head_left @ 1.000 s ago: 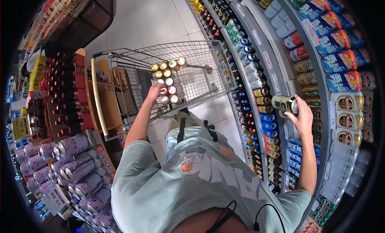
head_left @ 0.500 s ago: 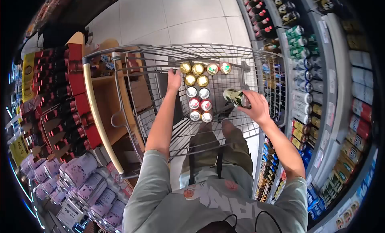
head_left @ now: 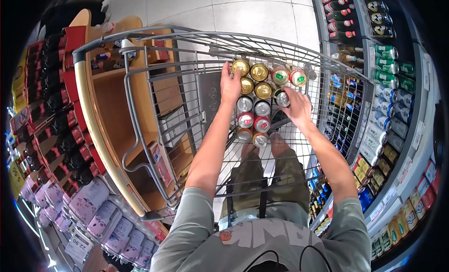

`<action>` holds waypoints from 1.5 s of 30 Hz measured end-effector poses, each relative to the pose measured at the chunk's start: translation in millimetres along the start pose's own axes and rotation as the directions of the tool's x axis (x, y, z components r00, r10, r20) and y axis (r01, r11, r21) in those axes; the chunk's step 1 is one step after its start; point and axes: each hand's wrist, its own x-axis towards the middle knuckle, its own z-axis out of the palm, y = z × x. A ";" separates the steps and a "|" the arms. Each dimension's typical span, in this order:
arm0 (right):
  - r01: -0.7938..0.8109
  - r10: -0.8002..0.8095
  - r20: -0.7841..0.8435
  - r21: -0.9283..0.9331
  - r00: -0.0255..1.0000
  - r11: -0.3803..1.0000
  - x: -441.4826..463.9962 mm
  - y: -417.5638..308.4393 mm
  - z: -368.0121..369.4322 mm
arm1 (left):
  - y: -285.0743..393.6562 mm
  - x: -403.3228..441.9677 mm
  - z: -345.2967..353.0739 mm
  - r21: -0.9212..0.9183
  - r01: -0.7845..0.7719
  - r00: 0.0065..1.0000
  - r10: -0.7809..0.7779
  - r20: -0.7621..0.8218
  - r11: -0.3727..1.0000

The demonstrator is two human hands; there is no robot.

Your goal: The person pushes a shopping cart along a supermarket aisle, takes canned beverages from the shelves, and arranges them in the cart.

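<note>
Inside the wire shopping cart, several upright cans form short rows. Two gold-topped cans stand at the back left, the first gold can beside my left hand, whose fingers are apart and rest against the gold cans. Two cans with green tabs stand to their right. Silver-topped cans and cans with red tabs sit nearer to me. My right hand grips a silver-topped can, upright, right of the gold cans and below the green-tabbed ones.
Shelves of cans and bottles line the right side. On the left are a wooden stand, dark bottles with red caps and pink-and-white packs. The cart handle runs along its left end.
My right hand has carried its can from the shelf side into the cart and turned it upright beside the others. My left hand has moved onto the gold cans. The view has shifted over the cart.
</note>
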 end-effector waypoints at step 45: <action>0.059 -0.088 -0.150 -0.186 0.985 0.981 -19.8 18.1 6.2 | -32.1 -8.8 20.9 -0.188 0.109 0.994 -0.103 0.040 0.976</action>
